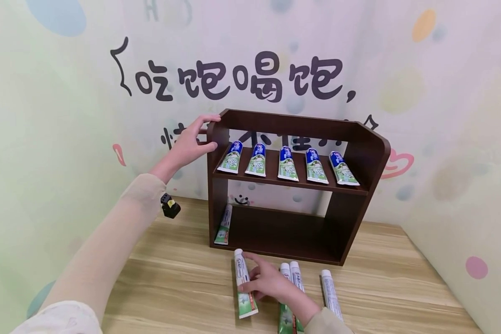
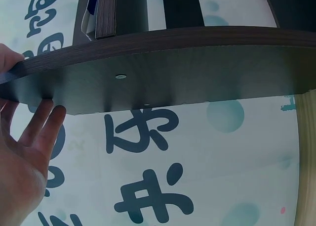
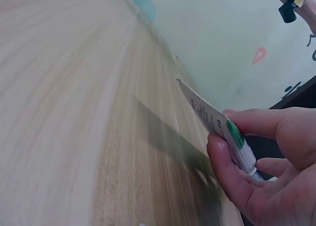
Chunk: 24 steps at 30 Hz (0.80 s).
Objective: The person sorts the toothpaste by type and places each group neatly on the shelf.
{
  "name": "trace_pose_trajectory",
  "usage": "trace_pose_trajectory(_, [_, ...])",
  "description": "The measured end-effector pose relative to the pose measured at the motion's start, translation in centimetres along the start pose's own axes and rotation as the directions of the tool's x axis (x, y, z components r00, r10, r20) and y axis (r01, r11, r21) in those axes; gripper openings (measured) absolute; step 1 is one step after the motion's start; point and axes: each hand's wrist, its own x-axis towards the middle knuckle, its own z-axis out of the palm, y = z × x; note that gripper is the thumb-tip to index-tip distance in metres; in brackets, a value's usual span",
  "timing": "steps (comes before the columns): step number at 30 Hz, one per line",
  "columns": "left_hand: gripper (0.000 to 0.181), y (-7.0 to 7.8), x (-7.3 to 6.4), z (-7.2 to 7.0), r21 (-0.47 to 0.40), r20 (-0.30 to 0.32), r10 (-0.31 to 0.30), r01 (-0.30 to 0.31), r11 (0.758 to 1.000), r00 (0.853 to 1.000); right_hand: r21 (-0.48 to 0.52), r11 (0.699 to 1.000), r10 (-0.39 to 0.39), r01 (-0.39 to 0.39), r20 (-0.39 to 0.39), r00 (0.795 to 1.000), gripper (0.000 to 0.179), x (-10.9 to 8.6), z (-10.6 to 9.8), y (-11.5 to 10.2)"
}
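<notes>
Shelf [image 1: 290, 121] is standing on the desk [image 1: 163, 273], and the left grip [image 1: 187, 145] is holding its side panel near the top left corner, thumb at one edge, fingertips at the other. The right grip [image 1: 271, 280] is pinching one tube [image 1: 241, 271] around its middle, thumb and fingers set narrowly on it. That tube is sitting in front of the shelf's lower left part, cap towards the shelf, green end towards the person; in the right wrist view its shadow is falling apart from it, so it is probably clearing the desk.

A shelved tube [image 1: 223, 227] is lying at the left end of the lower tier [image 1: 279, 232], green end forward. Five blue tubes [image 1: 287, 163] are lying spaced along the upper tier. On the desk, a close pair [image 1: 285, 319] is showing partly behind the right arm [image 1: 305, 306], with a loose tube [image 1: 330, 292] farther right.

If the lower tier is the aim, good handling is probably meaning: leading with the cap, clearing the front edge, matching the shelved tube's direction, leaving a gap. Squeezing hard is risking a dent; pulling with the left grip is risking a tilted shelf.
</notes>
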Motion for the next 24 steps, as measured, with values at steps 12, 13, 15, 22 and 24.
trace_pose_trajectory(12, [0.057,-0.1,0.0,-0.1,-0.001,-0.001,-0.005,0.005,1.000,1.000,0.281,0.959,0.003,-0.028,0.087,0.996,0.089,0.4,-0.4,-0.9])
trace_pose_trajectory(13, [0.057,-0.1,0.0,-0.1,0.000,-0.001,-0.006,0.006,1.000,1.000,0.291,0.956,-0.002,-0.025,0.093,0.996,0.090,0.4,-0.6,-0.9])
trace_pose_trajectory(15, [0.057,-0.1,0.0,0.0,0.000,0.000,-0.004,0.004,1.000,1.000,0.304,0.952,-0.010,-0.024,0.109,0.994,0.091,0.4,-0.8,-1.0])
trace_pose_trajectory(22, [0.056,-0.1,0.0,0.0,0.001,0.000,-0.005,0.005,1.000,1.000,0.335,0.942,-0.022,-0.032,0.156,0.988,0.094,0.4,-1.6,-1.3])
trace_pose_trajectory(24, [0.057,-0.1,0.0,0.0,0.004,-0.001,-0.004,0.004,1.000,1.000,0.341,0.940,-0.027,-0.026,0.150,0.988,0.094,0.4,-1.7,-1.4])
